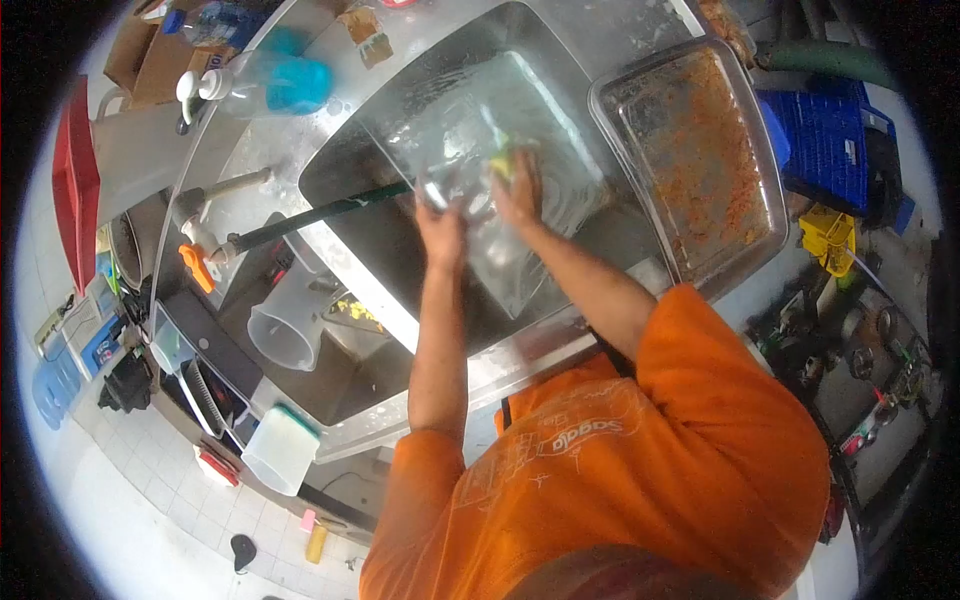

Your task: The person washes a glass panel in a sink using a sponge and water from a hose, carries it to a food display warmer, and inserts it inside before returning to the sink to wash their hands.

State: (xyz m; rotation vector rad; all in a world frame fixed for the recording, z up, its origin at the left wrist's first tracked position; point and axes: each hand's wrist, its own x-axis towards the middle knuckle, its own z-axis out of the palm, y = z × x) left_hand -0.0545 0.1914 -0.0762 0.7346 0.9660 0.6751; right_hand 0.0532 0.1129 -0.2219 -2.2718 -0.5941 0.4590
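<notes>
A large clear plastic tub [560,100] lies tilted in the metal sink, its surface wet and shiny. My left hand [440,230] grips the tub's near left side, close to the end of the dark tap pipe [320,215]; its fingertips are blurred. Pressed against the inside of the tub, my right hand [518,192] is closed around a yellow-green sponge [502,163]. Part of the sponge is hidden under the fingers.
A clear tray with reddish-brown residue [700,150] rests right of the sink. A pump bottle of blue liquid [290,85] stands at the back left. In the left basin sits a translucent jug [285,335]. An orange tap handle [197,268] juts out nearby.
</notes>
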